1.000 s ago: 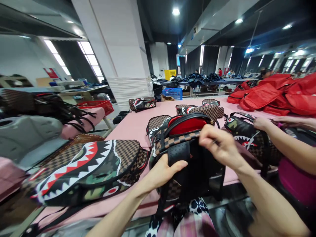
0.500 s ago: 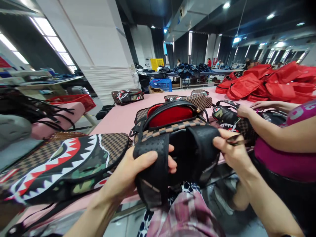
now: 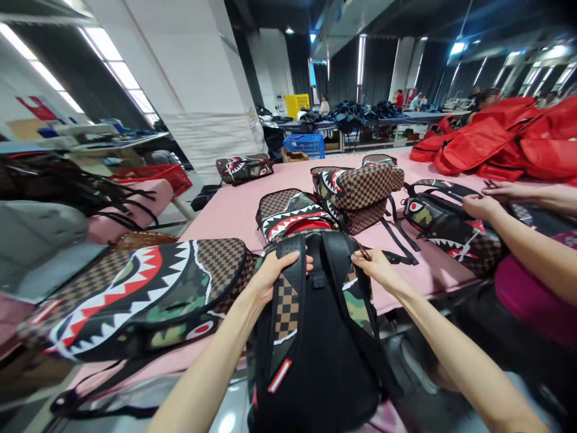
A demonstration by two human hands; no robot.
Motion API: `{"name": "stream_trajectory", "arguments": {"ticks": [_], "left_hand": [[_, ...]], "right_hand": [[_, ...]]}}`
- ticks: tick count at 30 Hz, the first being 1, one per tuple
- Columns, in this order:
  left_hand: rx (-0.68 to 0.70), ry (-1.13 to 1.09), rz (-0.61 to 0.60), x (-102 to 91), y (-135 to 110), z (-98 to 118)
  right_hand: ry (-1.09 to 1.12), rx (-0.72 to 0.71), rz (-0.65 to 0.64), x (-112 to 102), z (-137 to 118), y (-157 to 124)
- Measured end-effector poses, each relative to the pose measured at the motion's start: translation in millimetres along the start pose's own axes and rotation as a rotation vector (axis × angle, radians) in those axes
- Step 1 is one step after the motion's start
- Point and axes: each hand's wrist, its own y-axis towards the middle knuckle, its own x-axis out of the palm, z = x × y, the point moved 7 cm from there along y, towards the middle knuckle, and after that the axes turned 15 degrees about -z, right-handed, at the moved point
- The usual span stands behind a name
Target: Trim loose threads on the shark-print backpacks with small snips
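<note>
A backpack stands upright right in front of me, its black back panel and padded shoulder straps facing me. My left hand is wrapped round the left strap, thumb in front and fingertips showing past its inner edge. My right hand is closed on small dark thread snips, at the outer edge of the right strap. Whether those fingers also grip the strap is unclear. Behind the straps, a shark-mouth print and red lining show on the bag's top.
A shark-print backpack lies on the pink table to my left. More checkered bags sit farther back. At right, a co-worker's hands work over another bag. Red bags are heaped behind.
The backpack has swung upright, so its back panel and full straps now face me. My left hand stays on the left strap; my right hand has moved left, nearer the other strap.
</note>
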Motion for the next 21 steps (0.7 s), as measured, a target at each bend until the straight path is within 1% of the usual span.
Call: {"name": "stream_trajectory", "arguments": {"ticks": [1, 2, 5, 7, 10, 12, 13, 14, 15, 17, 18, 19, 21], "left_hand": [[-0.010, -0.010, -0.014, -2.1, 3.1, -3.5], [-0.019, -0.022, -0.026, -3.0, 5.5, -4.9], [-0.031, -0.051, -0.021, -6.3, 11.3, -4.5], [-0.039, -0.058, -0.009, -9.7, 14.9, -6.1], [-0.032, -0.057, -0.011, -14.4, 19.4, -9.7], [-0.030, -0.051, -0.015, -15.9, 23.0, -10.6], [-0.030, -0.049, -0.014, -16.3, 25.4, -10.2], [-0.033, -0.048, -0.012, -16.7, 27.9, -9.8], [-0.036, -0.048, -0.005, -17.3, 30.3, -9.3], [-0.026, -0.037, 0.016, -20.3, 32.3, -9.7], [-0.012, -0.024, 0.021, -22.3, 30.7, -11.8], [-0.006, -0.010, 0.022, -24.6, 26.7, -16.8], [-0.051, -0.001, 0.002, -29.0, 10.8, -39.4]], "right_hand": [[0.044, 0.010, -0.026, 0.4, 7.4, 3.4], [0.111, 0.018, -0.024, -0.8, 14.0, 5.7], [0.329, 0.032, 0.091, -10.3, 34.5, 8.2], [0.392, 0.036, 0.169, -18.4, 48.5, 6.2], [0.302, 0.054, 0.283, -36.3, 61.7, -5.1], [0.188, 0.065, 0.360, -47.7, 60.9, -15.7], [0.140, 0.055, 0.365, -49.3, 57.2, -19.0], [0.109, 0.037, 0.344, -47.3, 52.7, -20.4], [0.088, 0.016, 0.292, -41.3, 48.4, -19.2], [0.107, 0.003, 0.135, -20.1, 46.2, -11.6], [0.137, 0.025, 0.073, -8.7, 50.1, -6.8], [0.168, 0.059, 0.046, 0.6, 56.6, -2.2], [0.215, 0.116, 0.088, 10.4, 72.9, 6.2]]}}
